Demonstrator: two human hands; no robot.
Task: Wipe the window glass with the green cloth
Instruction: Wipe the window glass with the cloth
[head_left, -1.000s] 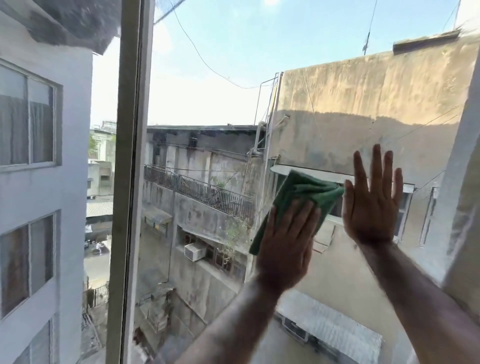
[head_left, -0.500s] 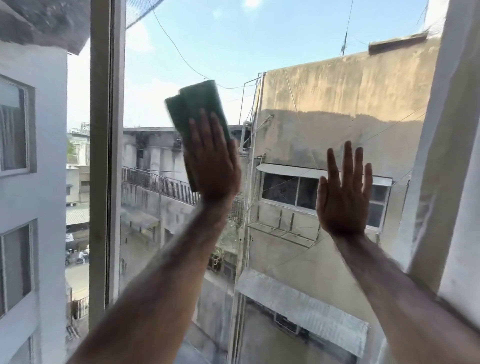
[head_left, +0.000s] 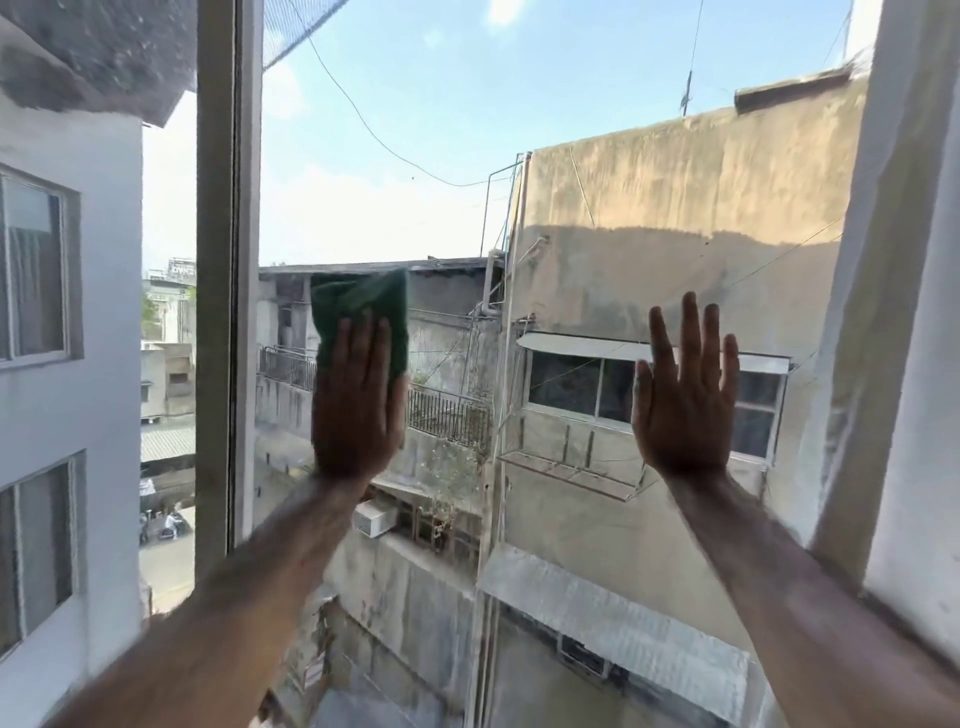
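Note:
A folded green cloth (head_left: 358, 304) is pressed flat against the window glass (head_left: 447, 130) under my left hand (head_left: 358, 405), whose fingers lie straight over its lower part. The cloth sits in the left half of the pane, close to the grey vertical frame bar (head_left: 226, 260). My right hand (head_left: 683, 397) lies flat on the glass further right, fingers spread, holding nothing. Both forearms reach up from the bottom of the view.
A white wall and window reveal (head_left: 914, 364) borders the pane on the right. Behind the glass are weathered buildings, a railing, hanging cables and sky. Left of the frame bar a light-blue building (head_left: 67, 364) shows.
My left hand slid the cloth from the pane's middle up and left, then down again beside the frame bar. My right hand stayed flat on the glass at the right.

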